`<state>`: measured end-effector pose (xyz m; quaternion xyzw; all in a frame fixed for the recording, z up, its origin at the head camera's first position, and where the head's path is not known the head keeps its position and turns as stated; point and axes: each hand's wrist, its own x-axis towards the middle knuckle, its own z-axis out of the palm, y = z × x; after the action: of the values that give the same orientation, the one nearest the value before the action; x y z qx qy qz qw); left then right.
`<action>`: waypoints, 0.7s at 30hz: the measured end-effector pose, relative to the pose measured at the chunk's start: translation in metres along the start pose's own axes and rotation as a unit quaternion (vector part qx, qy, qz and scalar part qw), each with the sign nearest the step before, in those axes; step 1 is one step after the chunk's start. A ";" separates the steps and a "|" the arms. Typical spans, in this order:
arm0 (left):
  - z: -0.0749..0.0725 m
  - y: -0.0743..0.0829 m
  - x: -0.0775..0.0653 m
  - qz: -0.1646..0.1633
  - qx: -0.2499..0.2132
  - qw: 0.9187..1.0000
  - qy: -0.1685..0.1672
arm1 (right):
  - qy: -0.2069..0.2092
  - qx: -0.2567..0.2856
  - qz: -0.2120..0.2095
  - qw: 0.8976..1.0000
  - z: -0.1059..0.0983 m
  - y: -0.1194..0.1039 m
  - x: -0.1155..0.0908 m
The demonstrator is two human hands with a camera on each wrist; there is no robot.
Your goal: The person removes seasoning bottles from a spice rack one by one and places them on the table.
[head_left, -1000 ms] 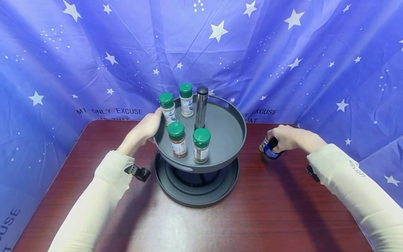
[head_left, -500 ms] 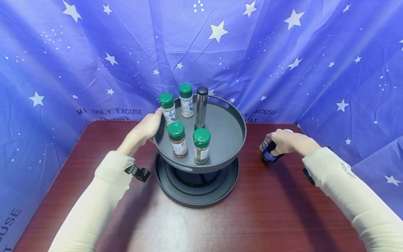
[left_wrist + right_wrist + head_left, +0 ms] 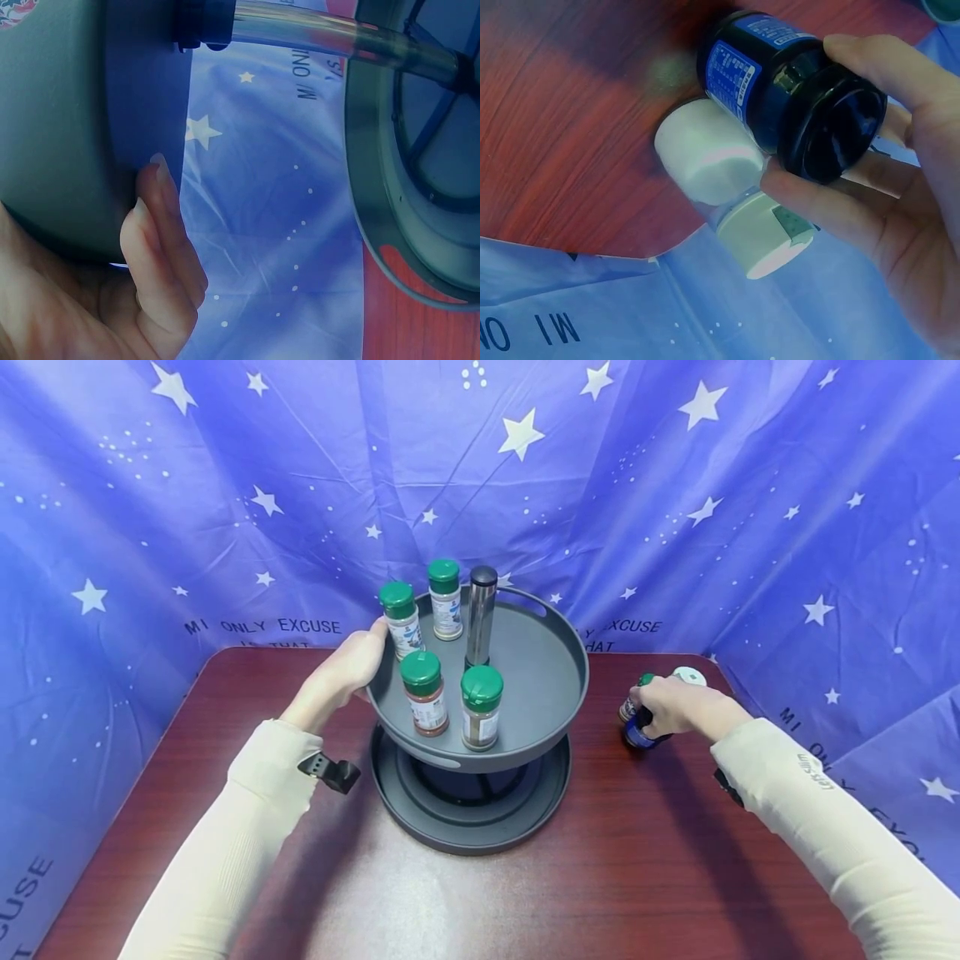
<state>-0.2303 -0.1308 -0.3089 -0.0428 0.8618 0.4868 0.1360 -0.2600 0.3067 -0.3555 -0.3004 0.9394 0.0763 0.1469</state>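
Observation:
My left hand (image 3: 358, 658) grips the left rim of the upper tray (image 3: 536, 681) of a two-tier stand. Below that tray, curled fingers (image 3: 161, 262) show in the left wrist view. Green-capped spice jars stand on the tray: two whitish ones (image 3: 447, 614) (image 3: 406, 631), one with red contents (image 3: 427, 712), one with brownish contents (image 3: 480, 727). At the table's right, my right hand (image 3: 675, 703) holds a dark bottle with a blue label (image 3: 772, 82) by its black-capped end. Against it stands a white bottle (image 3: 705, 154). A small green-capped jar (image 3: 627, 708) is partly hidden behind the hand.
The stand's lower tray (image 3: 472, 839) sits on the reddish-brown wooden table (image 3: 600, 860). A metal post (image 3: 480, 618) rises through the upper tray. A blue star-patterned curtain (image 3: 637, 485) hangs behind the table and along its sides.
My right hand has shifted slightly left and toward me, and the dark bottle has moved a little the same way. The white bottle's top now shows behind it. The left hand stays put.

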 end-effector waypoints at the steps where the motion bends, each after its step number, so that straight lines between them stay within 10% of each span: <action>1: 0.000 0.000 0.000 0.000 0.000 1.000 -0.001 | -0.001 -0.005 0.001 1.000 0.001 0.000 0.000; 21: -0.001 0.002 -0.001 -0.001 0.003 1.000 -0.001 | -0.016 -0.025 0.007 1.000 0.008 -0.005 0.002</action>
<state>-0.2299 -0.1304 -0.3065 -0.0433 0.8631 0.4840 0.1374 -0.2564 0.3031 -0.3641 -0.2958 0.9368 0.1060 0.1537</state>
